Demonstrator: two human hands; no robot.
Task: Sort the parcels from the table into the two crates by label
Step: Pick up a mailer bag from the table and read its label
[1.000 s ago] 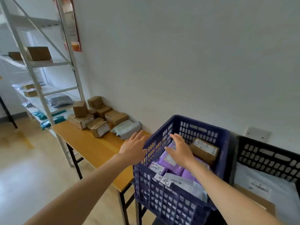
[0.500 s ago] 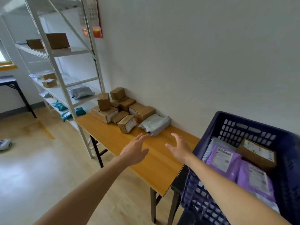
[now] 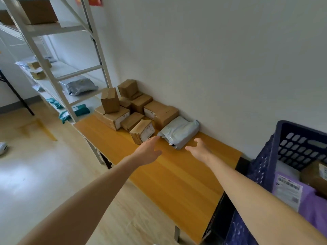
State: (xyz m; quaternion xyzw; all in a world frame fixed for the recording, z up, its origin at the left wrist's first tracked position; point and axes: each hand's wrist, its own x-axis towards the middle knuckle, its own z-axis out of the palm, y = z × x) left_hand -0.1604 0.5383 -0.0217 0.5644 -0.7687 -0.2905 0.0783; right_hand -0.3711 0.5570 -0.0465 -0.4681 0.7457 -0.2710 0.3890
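Pale grey plastic mailer bag [image 3: 178, 132] lies just ahead between my left hand [image 3: 148, 151] and right hand [image 3: 199, 149], both empty and spread, long axis toward the wall [image 3: 212, 68], left nearer.

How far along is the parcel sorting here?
Done: a purple mailer and a brown box lie in the blue crate. In hand: nothing; the left hand and right hand, both open, reach toward the grey mailer. Left: that mailer and the pile of cardboard boxes on the table.
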